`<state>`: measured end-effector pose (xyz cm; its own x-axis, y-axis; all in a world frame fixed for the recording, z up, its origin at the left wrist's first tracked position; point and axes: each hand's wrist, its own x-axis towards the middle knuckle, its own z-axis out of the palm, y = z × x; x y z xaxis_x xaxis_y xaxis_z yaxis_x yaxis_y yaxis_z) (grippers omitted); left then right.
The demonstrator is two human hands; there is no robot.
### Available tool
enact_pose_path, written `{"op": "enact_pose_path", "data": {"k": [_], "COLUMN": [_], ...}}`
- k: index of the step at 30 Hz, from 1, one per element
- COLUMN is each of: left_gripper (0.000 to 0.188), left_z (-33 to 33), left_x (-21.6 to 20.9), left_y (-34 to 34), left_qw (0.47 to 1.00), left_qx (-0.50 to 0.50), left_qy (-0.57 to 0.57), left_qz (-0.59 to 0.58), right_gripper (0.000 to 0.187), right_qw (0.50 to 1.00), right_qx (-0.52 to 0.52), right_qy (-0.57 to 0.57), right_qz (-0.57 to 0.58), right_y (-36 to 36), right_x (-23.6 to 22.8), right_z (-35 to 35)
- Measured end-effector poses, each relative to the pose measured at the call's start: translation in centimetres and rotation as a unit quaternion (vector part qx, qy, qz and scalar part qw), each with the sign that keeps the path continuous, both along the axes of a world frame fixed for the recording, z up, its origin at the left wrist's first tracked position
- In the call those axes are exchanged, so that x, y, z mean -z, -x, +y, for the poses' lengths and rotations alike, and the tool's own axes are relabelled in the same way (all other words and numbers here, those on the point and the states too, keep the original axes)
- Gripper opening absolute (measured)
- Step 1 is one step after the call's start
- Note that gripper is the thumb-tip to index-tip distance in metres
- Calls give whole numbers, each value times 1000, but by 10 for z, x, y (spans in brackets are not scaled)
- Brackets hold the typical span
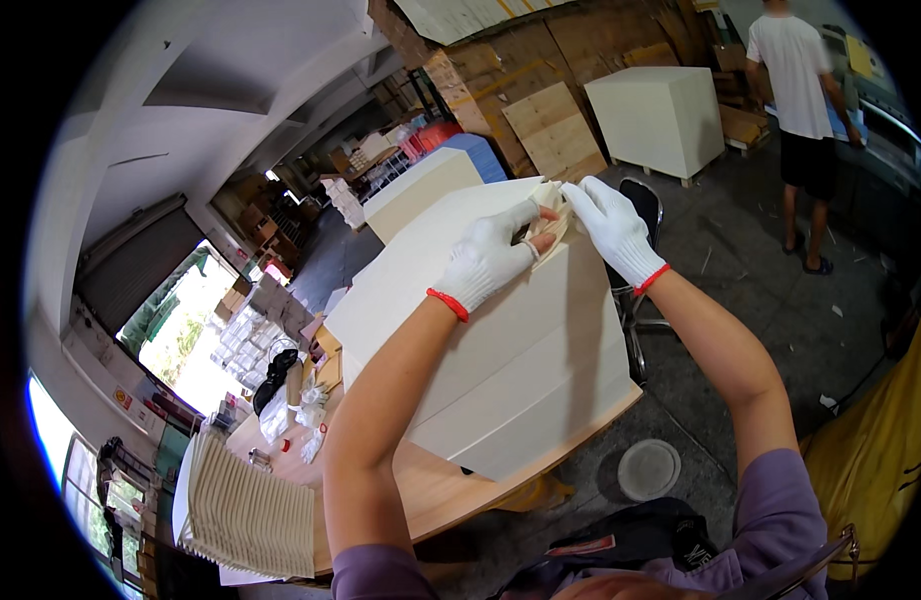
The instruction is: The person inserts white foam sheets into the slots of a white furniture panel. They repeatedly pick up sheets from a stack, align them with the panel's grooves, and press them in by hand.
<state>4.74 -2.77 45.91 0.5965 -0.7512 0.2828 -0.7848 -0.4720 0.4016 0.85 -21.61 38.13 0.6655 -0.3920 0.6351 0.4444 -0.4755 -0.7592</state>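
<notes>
A pale wood-coloured worktop (431, 485) is spread below and to the left of the hands. On it, directly beneath the hands, a broad, thick stack of smooth cream sheets (521, 350) is set. Beyond the right hand, a large cream block (653, 115) is stood on the floor. Nearer the body, well to the left of the hands, a fanned pile of cream layers (251, 510) is laid. Below the right hand, a round grey container (649, 470) is placed on the floor. Both hands are covered by white knitted gloves with red cuffs. By the left hand (486, 255), thumb and forefinger slightly parted, crumpled cream strips (549, 194) at the stack's far corner are touched. The right hand (613, 225), fingers drawn together, is held at the same strips; whether either grip is closed cannot be told.
</notes>
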Motion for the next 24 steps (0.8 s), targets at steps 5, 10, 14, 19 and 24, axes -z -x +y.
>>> {"op": "enact_pose_path", "data": {"k": [5, 10, 14, 19, 24], "left_gripper": [36, 42, 39, 42, 29], "left_z": [1, 0, 3, 15, 86], "left_x": [13, 10, 18, 16, 50], "left_y": [3, 16, 5, 46, 88], "left_qw": [981, 992, 985, 901, 931], "left_qx": [43, -6, -22, 43, 116], "left_qy": [12, 34, 115, 233, 40], "left_qz": [-188, -121, -130, -364, -345], "right_gripper": [49, 30, 26, 36, 36], "right_qw": [998, 974, 799, 795, 794], "right_qx": [18, -36, -339, -405, -389], "right_qy": [38, -178, -495, -428, -419], "right_qz": [41, -137, 36, 146, 207], "right_y": [6, 16, 32, 13, 20], "right_x": [-5, -23, -54, -40, -47], "right_z": [-3, -7, 18, 36, 63]}}
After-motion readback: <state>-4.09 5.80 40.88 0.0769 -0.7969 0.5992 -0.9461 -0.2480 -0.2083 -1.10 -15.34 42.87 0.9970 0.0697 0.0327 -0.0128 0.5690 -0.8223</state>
